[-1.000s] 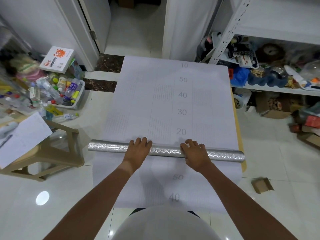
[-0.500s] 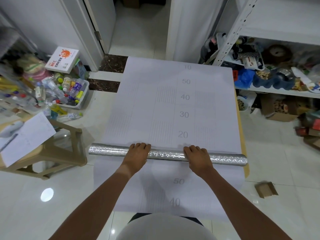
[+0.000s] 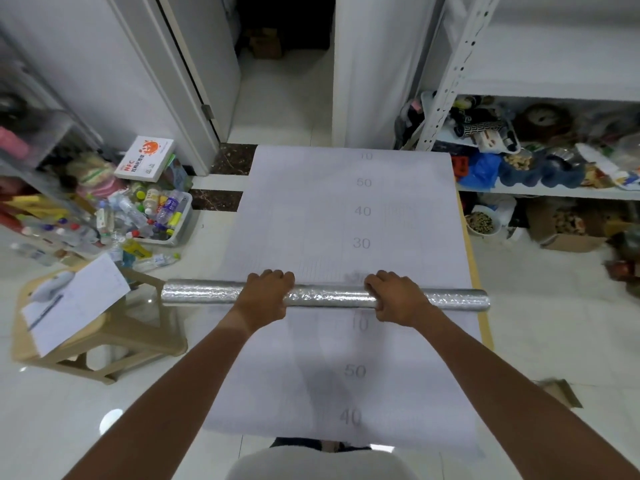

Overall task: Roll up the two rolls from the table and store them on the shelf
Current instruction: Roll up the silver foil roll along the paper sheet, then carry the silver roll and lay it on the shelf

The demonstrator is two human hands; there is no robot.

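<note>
A silver embossed roll (image 3: 329,296) lies crosswise over a long white sheet (image 3: 346,209) printed with grey numbers, spread on the table. My left hand (image 3: 265,295) grips the roll left of its middle, fingers curled over its top. My right hand (image 3: 394,297) grips it right of the middle in the same way. The roll's ends stick out past the sheet on both sides. A second white sheet (image 3: 332,386) lies flat under my forearms, nearer to me. The white metal shelf (image 3: 550,194) stands at the right, crowded with objects.
A beige stool (image 3: 114,344) with paper and a pen stands left of the table. A bin of bottles (image 3: 152,216) and a white box (image 3: 145,157) sit on the floor beyond it. Cardboard boxes (image 3: 568,233) lie under the shelf. An open doorway (image 3: 280,81) lies ahead.
Both hands have rolled the silver roll farther away along the sheet, over the 20 mark, and their fingers now curl round it. More of the near sheet shows.
</note>
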